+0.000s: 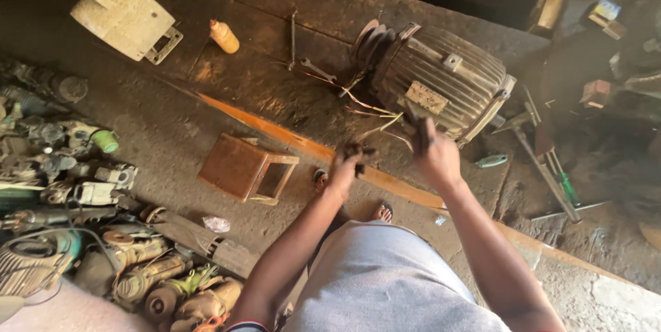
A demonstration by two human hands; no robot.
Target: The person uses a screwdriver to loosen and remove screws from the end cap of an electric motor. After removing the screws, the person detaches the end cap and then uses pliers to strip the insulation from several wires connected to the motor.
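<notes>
The right hand (437,156) was closed around a dark tool (417,125), too blurred to tell its kind, whose upper end reached the terminal plate (426,96) of a large ribbed motor (444,77) lying on its side just beyond the knuckles. The left hand (346,167) was curled shut on a small dark object (359,151) that could not be made out, a little to the left of the right hand and apart from it. Loose wires (375,108) trailed from the motor just above the left hand. Farther left of that hand sat a small wooden stool (246,168), and beyond it an orange bottle (224,36). To the right of the right hand lay a hammer (544,167).
</notes>
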